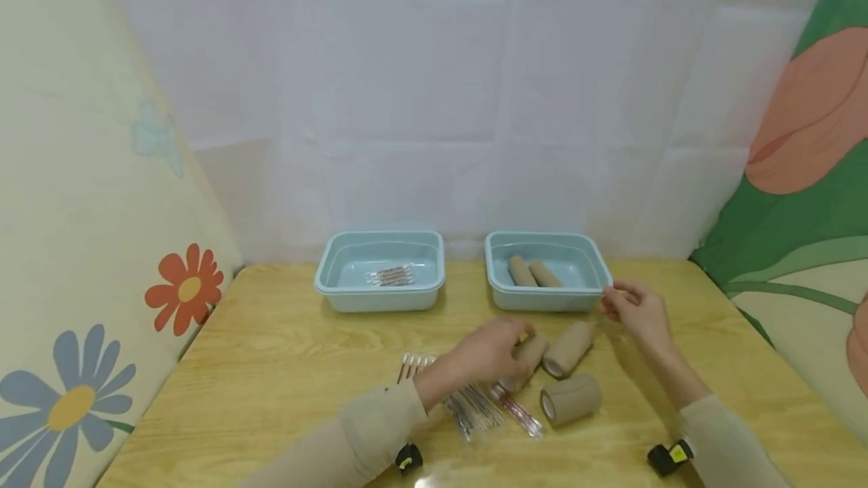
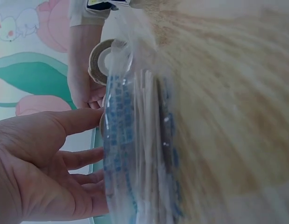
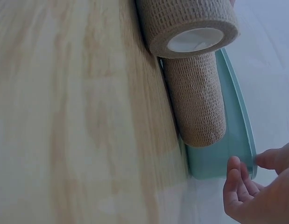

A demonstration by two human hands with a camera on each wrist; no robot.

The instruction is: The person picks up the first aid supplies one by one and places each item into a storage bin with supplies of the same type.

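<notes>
My left hand [image 1: 491, 352] grips a tan cohesive bandage roll [image 1: 531, 356] on the table, thumb and fingers to either side of it. In the left wrist view a clear plastic packet of cotton swabs [image 2: 146, 140] hides those fingertips. My right hand [image 1: 637, 315] is at the front right corner of the right blue bin [image 1: 549, 300], its fingers loosely bent and holding nothing; whether they touch the bin I cannot tell. Two more bandage rolls, one upper [image 1: 568, 349] and one lower [image 1: 572, 399], lie between the hands. Inside the right bin are two rolls [image 1: 521, 271].
The left blue bin [image 1: 380, 300] holds packets of cotton swabs [image 1: 392, 276]. Several swab packets [image 1: 475, 407] lie under and beside my left forearm, one with reddish sticks [image 1: 518, 413]. Behind the bins hangs a white cloth [image 1: 407, 96] at the table's back edge.
</notes>
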